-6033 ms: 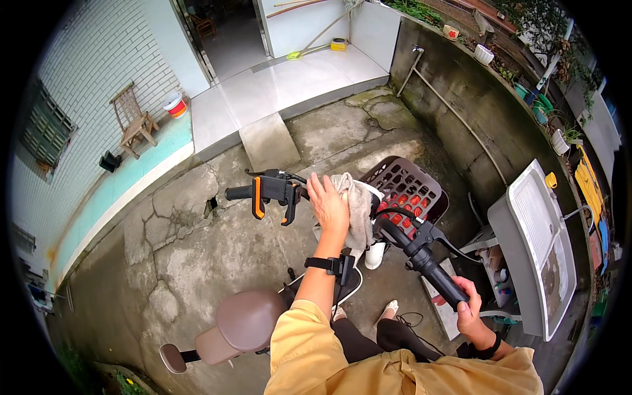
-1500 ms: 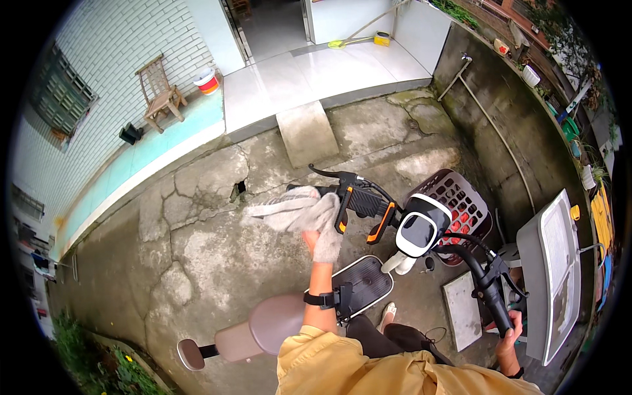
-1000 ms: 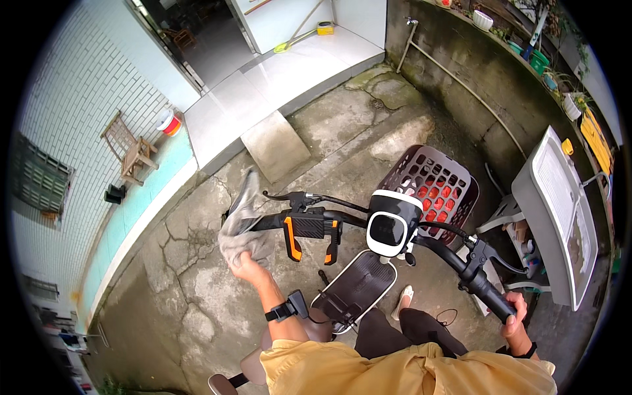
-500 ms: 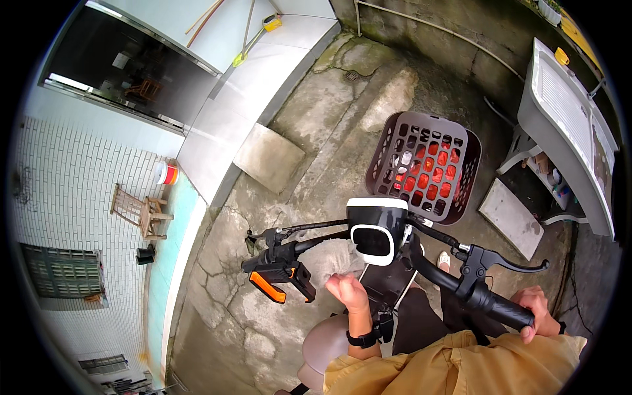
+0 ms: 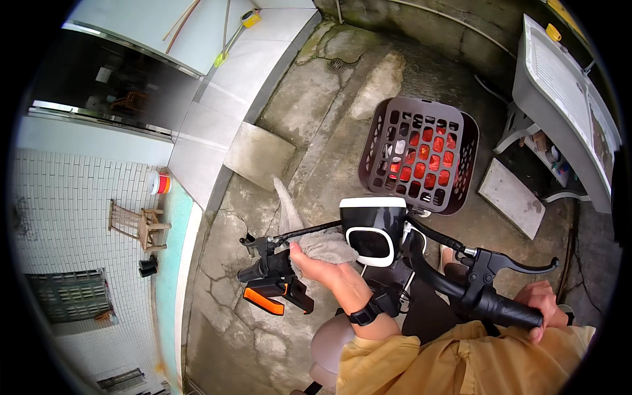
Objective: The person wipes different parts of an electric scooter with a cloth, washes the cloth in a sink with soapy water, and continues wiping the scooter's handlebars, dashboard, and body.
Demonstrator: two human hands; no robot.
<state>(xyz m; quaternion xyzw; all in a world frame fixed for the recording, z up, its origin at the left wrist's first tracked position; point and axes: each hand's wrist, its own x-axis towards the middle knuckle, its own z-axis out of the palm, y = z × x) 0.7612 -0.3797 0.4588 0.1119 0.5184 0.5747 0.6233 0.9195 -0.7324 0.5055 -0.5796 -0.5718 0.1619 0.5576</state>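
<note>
My left hand (image 5: 319, 266) is closed on a grey cloth (image 5: 329, 245), pressing it around the left side of the handlebar of an electric bike. One end of the cloth flies up past the brake lever. Close by, on the left bar, hangs a black-and-orange bracket-like part (image 5: 264, 300). My right hand (image 5: 541, 304) is curled on the end of the black right handlebar grip (image 5: 503, 309), below the brake lever (image 5: 526, 264). Between the bars sits the black-and-white headlight unit (image 5: 372, 230).
A brown plastic basket (image 5: 428, 113) with red items inside is mounted at the bike's front. A grey washing sink (image 5: 559, 99) stands right, beside a stone slab (image 5: 512, 197). At left are a concrete step (image 5: 260, 157), a wooden chair (image 5: 135, 224) and a bucket (image 5: 160, 183).
My left hand has moved left and forward along the bar with the cloth, whose loose end now swings out. My right hand stays on the grip. The view has shifted slightly.
</note>
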